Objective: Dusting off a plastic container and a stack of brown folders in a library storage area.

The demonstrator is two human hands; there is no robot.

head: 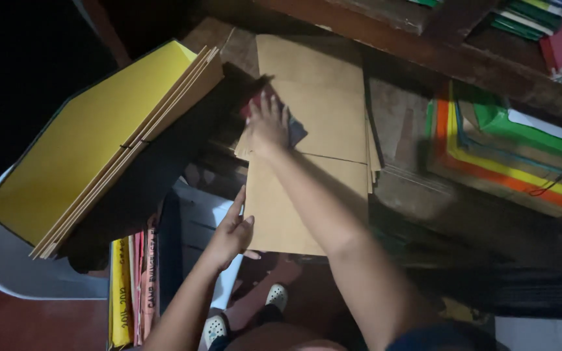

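Dim wooden table (398,123) piled with brown envelopes (313,130). Right hand (267,125) laid flat, fingers spread, on stack. Left hand (232,231) open against lower envelope edge; nothing pinched in either grip.

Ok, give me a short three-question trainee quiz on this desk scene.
1. True or false: the right hand rests flat on the brown envelopes.
2. The left hand touches which part of the envelope stack? A) near left edge B) far edge C) right edge
3. Fill in: the folder leaning at the left has a ____ cover.

Key: 1 true; 2 A; 3 yellow.
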